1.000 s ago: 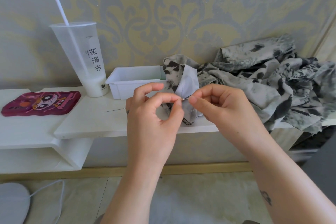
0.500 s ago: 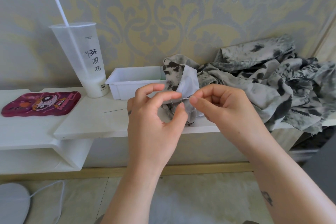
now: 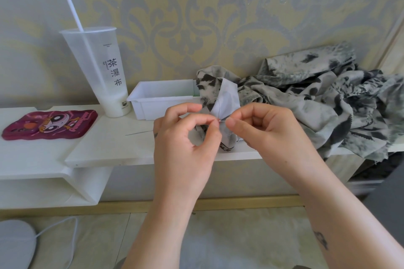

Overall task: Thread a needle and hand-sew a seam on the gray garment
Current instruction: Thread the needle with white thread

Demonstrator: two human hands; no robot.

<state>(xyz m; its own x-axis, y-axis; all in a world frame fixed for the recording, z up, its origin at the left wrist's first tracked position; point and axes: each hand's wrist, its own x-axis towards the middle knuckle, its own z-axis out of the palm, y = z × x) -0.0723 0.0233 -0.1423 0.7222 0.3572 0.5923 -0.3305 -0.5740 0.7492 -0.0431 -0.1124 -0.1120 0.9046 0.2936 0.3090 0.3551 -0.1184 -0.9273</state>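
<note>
Above the white shelf (image 3: 109,148), mid-frame, left hand (image 3: 185,140) pinches thread (image 3: 213,100), right hand (image 3: 264,131) pinches needle (image 3: 222,120); threading looks unfinished, gray garment (image 3: 317,102) seemingly unsewn.

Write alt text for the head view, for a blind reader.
Left hand and right hand pinch a needle between them, thread looping above it, in front of a gray garment heaped on a white shelf. To the left are a white tray, a cup with a straw and a pink phone case.
</note>
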